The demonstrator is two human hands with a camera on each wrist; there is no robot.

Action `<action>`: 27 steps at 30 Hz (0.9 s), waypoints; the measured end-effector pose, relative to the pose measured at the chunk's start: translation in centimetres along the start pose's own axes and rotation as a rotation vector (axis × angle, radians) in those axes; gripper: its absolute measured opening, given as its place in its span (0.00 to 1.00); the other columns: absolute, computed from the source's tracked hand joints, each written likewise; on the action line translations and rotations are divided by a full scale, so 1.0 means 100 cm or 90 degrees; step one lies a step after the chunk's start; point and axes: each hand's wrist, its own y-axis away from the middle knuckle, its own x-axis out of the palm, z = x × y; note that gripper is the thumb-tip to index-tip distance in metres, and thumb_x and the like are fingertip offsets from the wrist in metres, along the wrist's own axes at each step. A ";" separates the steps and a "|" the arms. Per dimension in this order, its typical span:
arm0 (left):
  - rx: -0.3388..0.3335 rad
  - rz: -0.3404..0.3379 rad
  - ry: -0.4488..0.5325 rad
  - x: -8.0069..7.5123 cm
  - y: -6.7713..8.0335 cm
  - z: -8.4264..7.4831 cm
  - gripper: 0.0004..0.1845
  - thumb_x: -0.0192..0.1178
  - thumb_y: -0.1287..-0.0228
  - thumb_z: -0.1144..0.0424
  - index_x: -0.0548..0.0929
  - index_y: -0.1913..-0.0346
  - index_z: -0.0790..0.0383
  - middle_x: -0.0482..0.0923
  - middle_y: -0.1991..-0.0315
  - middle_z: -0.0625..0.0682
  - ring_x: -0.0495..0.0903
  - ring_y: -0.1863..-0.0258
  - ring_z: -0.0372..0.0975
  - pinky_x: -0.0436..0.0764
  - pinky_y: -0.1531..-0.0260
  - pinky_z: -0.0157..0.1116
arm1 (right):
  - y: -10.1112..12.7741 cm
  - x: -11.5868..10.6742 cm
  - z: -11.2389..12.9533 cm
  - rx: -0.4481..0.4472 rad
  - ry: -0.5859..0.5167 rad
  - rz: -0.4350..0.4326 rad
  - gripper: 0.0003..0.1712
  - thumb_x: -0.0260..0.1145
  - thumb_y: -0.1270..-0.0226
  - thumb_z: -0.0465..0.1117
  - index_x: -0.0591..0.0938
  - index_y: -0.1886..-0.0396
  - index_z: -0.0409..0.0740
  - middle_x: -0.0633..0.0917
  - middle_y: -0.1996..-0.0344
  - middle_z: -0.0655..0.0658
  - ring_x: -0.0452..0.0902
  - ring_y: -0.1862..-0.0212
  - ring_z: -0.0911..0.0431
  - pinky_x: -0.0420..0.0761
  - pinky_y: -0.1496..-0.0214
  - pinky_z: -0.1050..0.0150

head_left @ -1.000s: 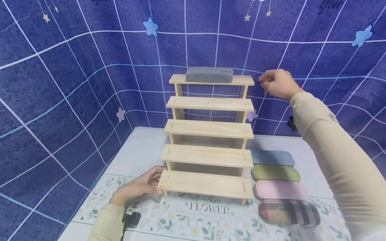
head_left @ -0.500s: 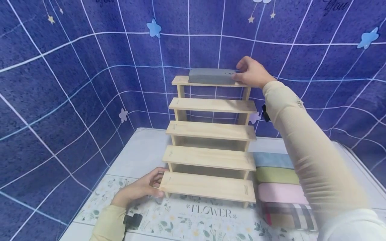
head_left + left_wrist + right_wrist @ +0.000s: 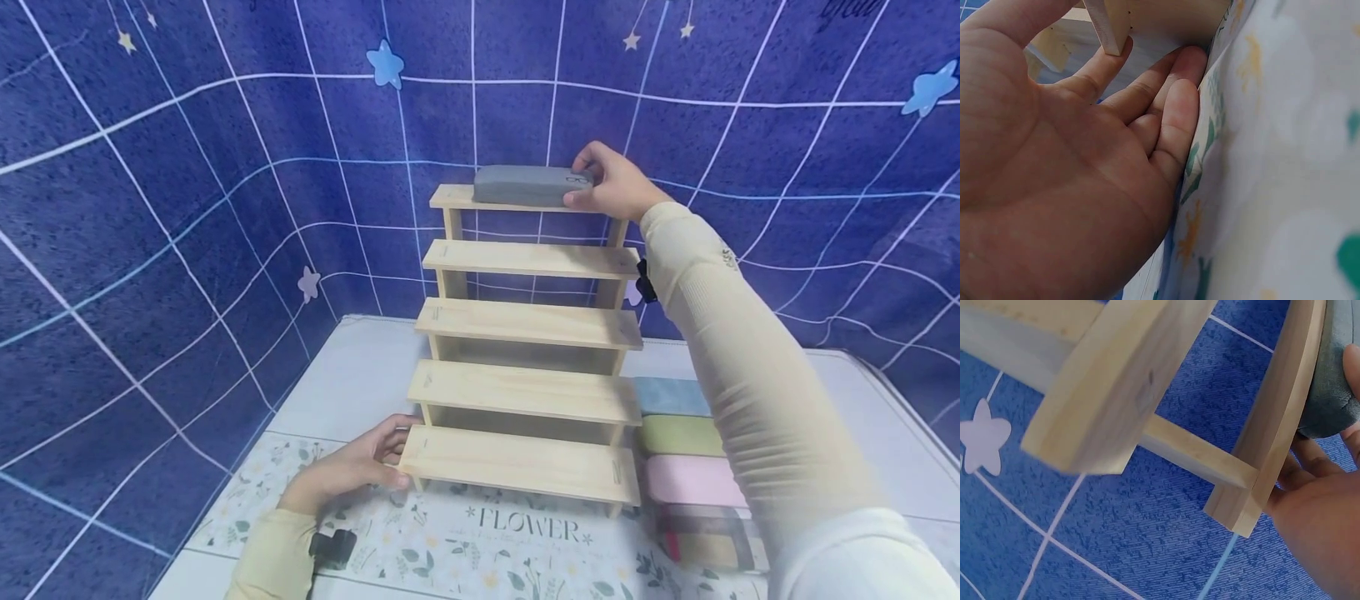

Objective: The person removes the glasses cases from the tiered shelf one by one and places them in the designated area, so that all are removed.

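A stepped wooden shelf (image 3: pixel 525 325) stands on the table. Lying lengthwise on its top step is a grey glasses case (image 3: pixel 517 185) with a small glasses print near its right end. My right hand (image 3: pixel 618 187) pinches that end, thumb in front and fingers behind. The right wrist view shows the end of the case between thumb and fingers, partly cut off by the frame. Down at the lower left, my left hand (image 3: pixel 348 471) holds the front corner of the bottom step. Its index finger touches a wooden leg (image 3: pixel 1109 28) in the left wrist view.
Right of the shelf lie a blue case (image 3: pixel 671 396), a green case (image 3: pixel 682 435), a pink case (image 3: pixel 690 479) and a plaid case (image 3: pixel 701 537), partly hidden by the right arm. A blue star-patterned curtain (image 3: pixel 337 117) hangs behind. Below is a flower-print mat (image 3: pixel 450 558).
My right hand came left from the air beside the top step to the grey case's right end and now pinches it. The left hand stays at the bottom step. The head view shifted slightly.
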 end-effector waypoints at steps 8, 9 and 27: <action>-0.009 -0.007 0.012 0.003 0.001 -0.001 0.47 0.69 0.42 0.69 0.54 0.24 0.67 0.72 0.36 0.66 0.78 0.44 0.56 0.78 0.43 0.47 | 0.003 -0.008 0.001 -0.010 0.017 0.033 0.28 0.67 0.33 0.41 0.67 0.38 0.42 0.79 0.53 0.34 0.72 0.52 0.45 0.70 0.47 0.52; -0.008 -0.007 0.011 0.003 0.000 -0.001 0.46 0.69 0.42 0.69 0.54 0.24 0.66 0.72 0.36 0.66 0.77 0.44 0.57 0.78 0.43 0.48 | 0.004 -0.011 0.000 -0.005 0.016 0.039 0.29 0.67 0.33 0.42 0.66 0.37 0.42 0.78 0.52 0.34 0.72 0.52 0.44 0.70 0.47 0.51; 0.000 -0.008 0.000 0.003 0.001 -0.002 0.45 0.69 0.42 0.69 0.55 0.25 0.66 0.72 0.37 0.65 0.77 0.45 0.57 0.78 0.44 0.49 | 0.027 -0.050 -0.037 0.064 -0.033 0.037 0.28 0.66 0.30 0.38 0.65 0.36 0.43 0.72 0.40 0.32 0.73 0.48 0.44 0.76 0.48 0.53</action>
